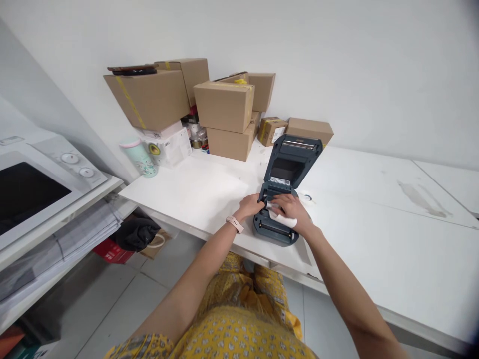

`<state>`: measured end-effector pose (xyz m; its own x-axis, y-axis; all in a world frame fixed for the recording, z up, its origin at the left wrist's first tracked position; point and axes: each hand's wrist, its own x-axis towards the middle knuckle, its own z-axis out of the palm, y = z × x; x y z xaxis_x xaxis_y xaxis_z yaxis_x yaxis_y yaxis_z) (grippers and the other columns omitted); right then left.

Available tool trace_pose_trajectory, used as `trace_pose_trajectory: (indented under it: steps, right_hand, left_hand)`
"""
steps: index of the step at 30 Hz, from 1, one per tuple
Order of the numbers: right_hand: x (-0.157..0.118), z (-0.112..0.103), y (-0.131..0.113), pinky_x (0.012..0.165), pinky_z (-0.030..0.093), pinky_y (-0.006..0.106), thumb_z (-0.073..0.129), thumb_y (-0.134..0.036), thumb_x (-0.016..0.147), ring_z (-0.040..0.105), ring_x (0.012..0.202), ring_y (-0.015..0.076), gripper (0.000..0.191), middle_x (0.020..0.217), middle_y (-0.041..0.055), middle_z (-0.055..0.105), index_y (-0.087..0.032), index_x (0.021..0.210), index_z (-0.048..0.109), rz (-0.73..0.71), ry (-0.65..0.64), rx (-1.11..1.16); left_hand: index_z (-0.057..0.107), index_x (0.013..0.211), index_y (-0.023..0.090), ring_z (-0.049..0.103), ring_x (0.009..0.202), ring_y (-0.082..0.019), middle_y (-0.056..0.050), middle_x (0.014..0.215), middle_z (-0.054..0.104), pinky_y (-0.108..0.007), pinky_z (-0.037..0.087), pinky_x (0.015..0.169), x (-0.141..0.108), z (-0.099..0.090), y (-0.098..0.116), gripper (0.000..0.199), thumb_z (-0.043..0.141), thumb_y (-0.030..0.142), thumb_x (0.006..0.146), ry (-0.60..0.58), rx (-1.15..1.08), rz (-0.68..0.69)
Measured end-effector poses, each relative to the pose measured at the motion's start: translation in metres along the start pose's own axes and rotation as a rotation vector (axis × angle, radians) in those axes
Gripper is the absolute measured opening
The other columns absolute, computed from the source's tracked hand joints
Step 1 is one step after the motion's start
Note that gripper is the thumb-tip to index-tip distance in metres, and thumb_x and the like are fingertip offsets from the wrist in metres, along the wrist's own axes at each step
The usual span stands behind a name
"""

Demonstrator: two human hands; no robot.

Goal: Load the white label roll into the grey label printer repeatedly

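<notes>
Right hand (290, 208), fingers curled, covers part of label roll (283, 218) in printer (275, 231); left hand's (251, 205) grip unclear.

Packing room — stacked cartons (224, 107), label printer (275, 232)

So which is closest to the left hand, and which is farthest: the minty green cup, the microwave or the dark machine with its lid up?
Going by the head view, from the left hand:
1. Dark machine, right at the hand.
2. Green cup, off to the left on the table.
3. Microwave, farthest left.
</notes>
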<state>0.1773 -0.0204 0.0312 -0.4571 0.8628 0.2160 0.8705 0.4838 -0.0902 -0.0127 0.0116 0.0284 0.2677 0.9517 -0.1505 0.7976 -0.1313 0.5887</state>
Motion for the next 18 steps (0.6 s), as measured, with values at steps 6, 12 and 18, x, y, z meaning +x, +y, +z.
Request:
trace_pose_trajectory:
  steps: [6,12,18]
  right_hand:
    - [-0.052,0.010,-0.040,0.098,0.053,0.045,0.044,-0.030,0.100,0.062,0.116,0.0262,0.034,0.125,0.0111,0.069,-0.018,0.118,0.069,-0.004,0.294,0.261]
    - [-0.070,0.022,-0.065,0.106,0.050,0.048,0.044,-0.029,0.100,0.056,0.129,0.0275,0.035,0.136,0.0115,0.063,-0.016,0.126,0.064,0.030,0.328,0.209]
    - [-0.073,0.026,-0.071,0.105,0.049,0.047,0.043,-0.024,0.100,0.061,0.124,0.0271,0.033,0.133,0.0111,0.065,-0.017,0.126,0.063,0.031,0.375,0.077]
  left_hand:
    - [0.065,0.112,0.023,0.068,0.100,-0.028,-0.009,0.109,0.074,-0.034,0.051,0.081,-0.001,0.000,0.001,0.036,0.046,0.027,0.082,0.006,0.007,0.000]
    - [0.064,0.113,0.023,0.068,0.100,-0.028,-0.009,0.109,0.073,-0.034,0.051,0.079,-0.001,0.002,0.000,0.036,0.044,0.027,0.082,0.008,0.028,0.008]
    - [0.061,0.117,0.022,0.068,0.100,-0.029,-0.010,0.108,0.074,-0.037,0.050,0.081,0.000,0.008,0.002,0.039,0.043,0.030,0.084,0.052,0.106,-0.008]
